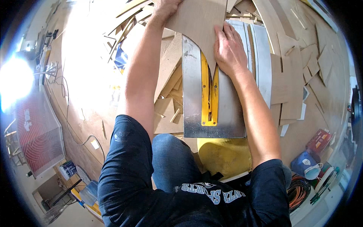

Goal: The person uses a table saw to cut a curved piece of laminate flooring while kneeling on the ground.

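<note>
A thin wooden board (198,19) with a curved, pointed near end lies over the metal table saw top (230,102). Its tip reaches into the yellow insert plate (204,89), around the blade slot. Along the board's left side, my left hand (166,8) rests by the edge, its fingers cut off by the top of the picture. My right hand (230,49) lies flat with fingers stretched forward, touching the board's right edge and the saw top. The far part of the board is out of view.
Wood offcuts (166,108) lie in heaps left of and behind the saw, with more board pieces (291,68) to the right. Below the saw's near edge is a yellow rounded surface (223,155). A cable (73,136) crosses the floor at left; a blue bucket (303,163) stands lower right.
</note>
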A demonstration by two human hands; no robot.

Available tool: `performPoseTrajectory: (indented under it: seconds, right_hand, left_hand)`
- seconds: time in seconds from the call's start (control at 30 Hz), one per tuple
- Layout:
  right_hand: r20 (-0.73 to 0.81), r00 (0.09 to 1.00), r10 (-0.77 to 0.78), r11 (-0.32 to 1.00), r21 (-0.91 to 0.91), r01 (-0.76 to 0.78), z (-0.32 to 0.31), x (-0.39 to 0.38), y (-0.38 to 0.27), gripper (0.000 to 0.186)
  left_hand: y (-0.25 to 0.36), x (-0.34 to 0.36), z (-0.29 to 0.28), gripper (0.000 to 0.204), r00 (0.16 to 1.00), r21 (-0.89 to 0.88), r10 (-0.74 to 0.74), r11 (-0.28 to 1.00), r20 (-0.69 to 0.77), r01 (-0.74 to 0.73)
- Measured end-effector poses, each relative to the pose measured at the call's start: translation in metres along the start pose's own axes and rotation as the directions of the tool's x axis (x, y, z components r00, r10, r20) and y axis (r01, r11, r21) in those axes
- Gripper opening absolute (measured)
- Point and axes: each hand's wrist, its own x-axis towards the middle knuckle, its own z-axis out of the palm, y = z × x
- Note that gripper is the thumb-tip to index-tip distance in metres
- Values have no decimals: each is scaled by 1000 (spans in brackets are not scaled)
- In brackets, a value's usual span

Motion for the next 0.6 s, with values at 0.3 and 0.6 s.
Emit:
performPoseTrajectory:
  seconds: [0.3, 0.6]
  right_hand:
    - [12, 1000, -10, 1000, -1, 10, -1, -2, 2, 44]
    - [-9, 999, -44, 999, 10, 44, 1, -4, 9, 46]
  left_hand:
    - [-17, 4, 11, 69, 991, -3, 22, 1000, -133, -23]
    - [-2, -10, -4, 71, 1000, -22, -1, 1000, 21, 2]
